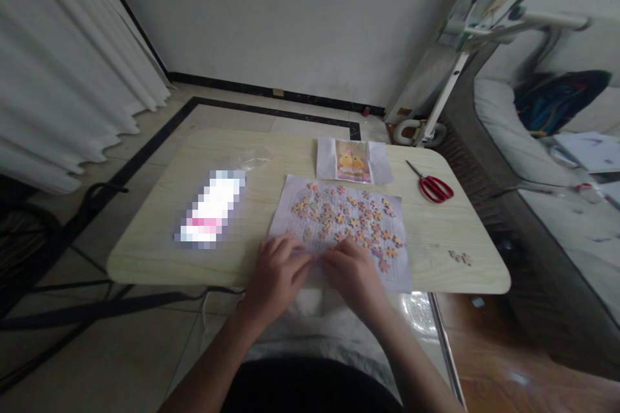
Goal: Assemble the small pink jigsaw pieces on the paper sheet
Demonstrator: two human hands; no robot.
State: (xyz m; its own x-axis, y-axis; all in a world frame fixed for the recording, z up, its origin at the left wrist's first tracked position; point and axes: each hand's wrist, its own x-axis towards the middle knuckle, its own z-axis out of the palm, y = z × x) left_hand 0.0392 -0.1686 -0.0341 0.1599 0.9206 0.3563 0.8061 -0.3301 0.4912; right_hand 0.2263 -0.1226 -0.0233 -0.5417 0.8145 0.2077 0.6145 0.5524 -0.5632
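Note:
A white sheet of paper [339, 188] lies on the table in front of me, with many small jigsaw puzzle pieces [375, 226] spread over it. My left hand [281, 268] is at the sheet's near left part, its fingers bent and closed toward the middle. Close beside it, my right hand [353, 271] has its fingers curled, with the tips almost meeting those of the left. What lies between the fingertips is too small and blurred to name. Behind the sheet rests a picture of yellow cartoon figures [353, 162] on white paper.
Red-handled scissors [436, 188] lie at the table's right. A few loose pieces [460, 258] sit near the right front corner of the wooden table [227, 268]. To the left are a lit, pixelated phone-like rectangle [213, 206] and a clear plastic wrapper [252, 159]. A sofa [557, 239] stands at right.

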